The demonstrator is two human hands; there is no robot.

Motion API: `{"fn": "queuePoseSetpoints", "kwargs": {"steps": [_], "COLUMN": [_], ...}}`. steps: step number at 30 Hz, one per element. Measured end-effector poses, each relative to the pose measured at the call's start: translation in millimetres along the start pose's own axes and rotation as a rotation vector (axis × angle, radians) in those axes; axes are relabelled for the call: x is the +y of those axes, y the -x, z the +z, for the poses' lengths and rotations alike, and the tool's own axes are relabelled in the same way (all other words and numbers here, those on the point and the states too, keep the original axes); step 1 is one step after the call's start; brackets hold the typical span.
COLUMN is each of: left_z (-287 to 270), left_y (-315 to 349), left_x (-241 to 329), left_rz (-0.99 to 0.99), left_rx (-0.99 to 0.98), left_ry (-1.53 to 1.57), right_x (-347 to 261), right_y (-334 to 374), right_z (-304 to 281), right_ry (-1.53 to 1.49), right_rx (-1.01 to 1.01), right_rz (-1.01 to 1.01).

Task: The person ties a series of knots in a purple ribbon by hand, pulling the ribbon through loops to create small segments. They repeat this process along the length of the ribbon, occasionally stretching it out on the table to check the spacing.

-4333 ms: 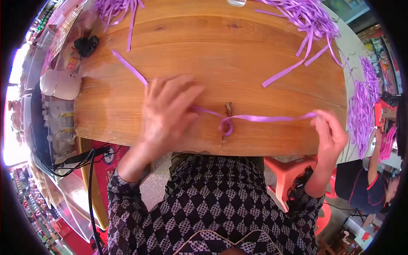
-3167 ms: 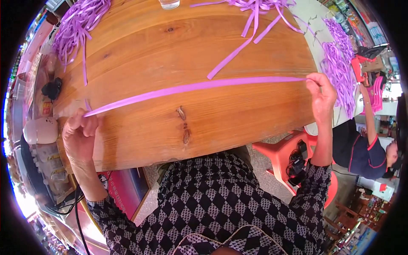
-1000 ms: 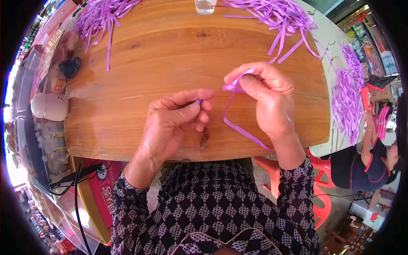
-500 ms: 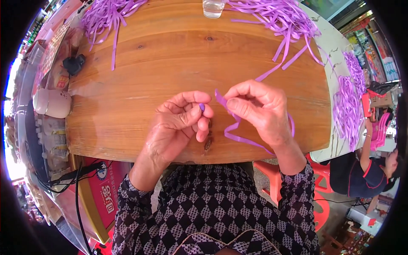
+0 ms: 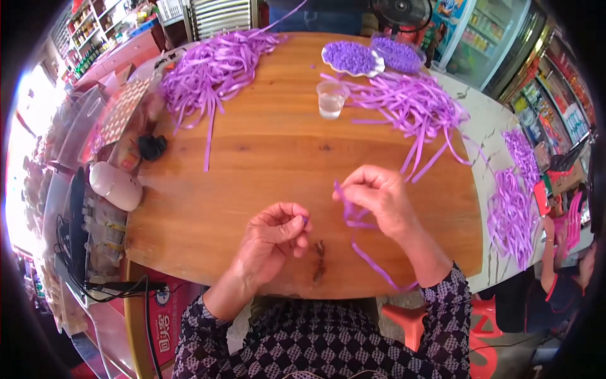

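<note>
Above the near part of the wooden table (image 5: 252, 183), my left hand (image 5: 265, 237) pinches a small dark purple piece (image 5: 304, 220) between thumb and forefinger. It is mostly covered by the fingertips, so its exact kind is unclear. To its right, my right hand (image 5: 385, 202) is closed on a narrow purple ribbon (image 5: 346, 207). One short end sticks up past the fingertips, while the rest twists below the hand and trails toward the table's front edge. A gap separates the two hands, and the ribbon does not touch the small piece.
Heaps of purple ribbon lie at the far left (image 5: 211, 72) and far right (image 5: 413, 110). A clear cup (image 5: 331, 104) of liquid stands between them. Behind are a dish (image 5: 350, 58) and a bowl (image 5: 399, 54) of small purple pieces. A co-worker's arm (image 5: 548, 252) shows at right.
The view has tilted up, bringing the dish, bowl and fan into sight. My hands sit lower in the picture and slightly farther apart. Both keep their hold.
</note>
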State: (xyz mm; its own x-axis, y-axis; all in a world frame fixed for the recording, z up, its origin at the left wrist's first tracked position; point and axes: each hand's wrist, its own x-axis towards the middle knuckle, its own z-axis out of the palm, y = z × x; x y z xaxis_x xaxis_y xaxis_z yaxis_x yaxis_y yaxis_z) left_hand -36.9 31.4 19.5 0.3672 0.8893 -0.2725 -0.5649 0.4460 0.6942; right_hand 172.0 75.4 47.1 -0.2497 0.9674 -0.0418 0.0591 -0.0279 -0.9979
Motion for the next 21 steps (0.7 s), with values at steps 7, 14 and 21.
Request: {"fn": "queuePoseSetpoints", "kwargs": {"steps": [7,14,21], "left_z": [2,17,16], "left_y": [0,-15,-17], "left_x": [-5,7,18], "left_rz": [0.034,0.033,0.065], "left_rx": [0.069,0.149,0.088], "left_ry": [0.013,-0.144,-0.224], "right_x": [11,2,5], "right_y": [10,-1,-8], "right_z": [15,18,26], "right_ry": [-0.158,-0.131,-0.088], "right_rx": [-0.175,-0.134,-0.093], "right_rz": [0.065,0.061,-0.001]}}
